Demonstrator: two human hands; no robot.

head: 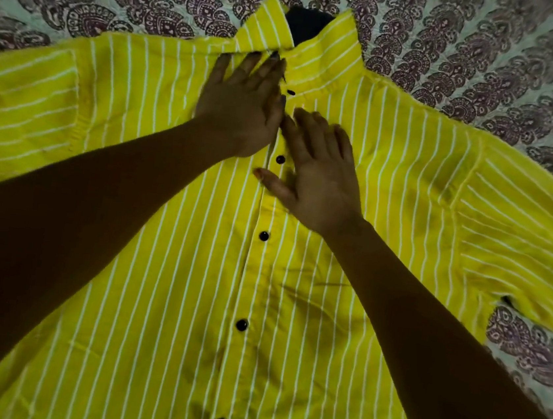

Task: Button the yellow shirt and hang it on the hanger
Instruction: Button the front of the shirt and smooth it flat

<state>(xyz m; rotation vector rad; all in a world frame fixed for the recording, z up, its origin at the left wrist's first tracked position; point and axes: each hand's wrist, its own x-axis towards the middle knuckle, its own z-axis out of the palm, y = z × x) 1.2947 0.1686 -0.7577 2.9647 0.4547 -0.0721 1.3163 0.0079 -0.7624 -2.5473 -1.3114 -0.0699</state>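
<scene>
Across yellow shirt (287, 348), hem cut off, pressing left grip (241, 109) and right grip (320, 180) flat, holding nothing. Cannot identify dark shape (306, 23) in collar (324, 46).

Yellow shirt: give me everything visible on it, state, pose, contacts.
The yellow shirt is bright yellow with thin white stripes, apparently light woven cloth, slightly creased. It lies front up, spread on a paisley-print bedsheet, sleeves out sideways, collar standing at the far end. Five dark buttons run down the placket; the lower four look fastened. The left hand presses flat below the collar; the right hand lies flat on the chest beside it.
</scene>
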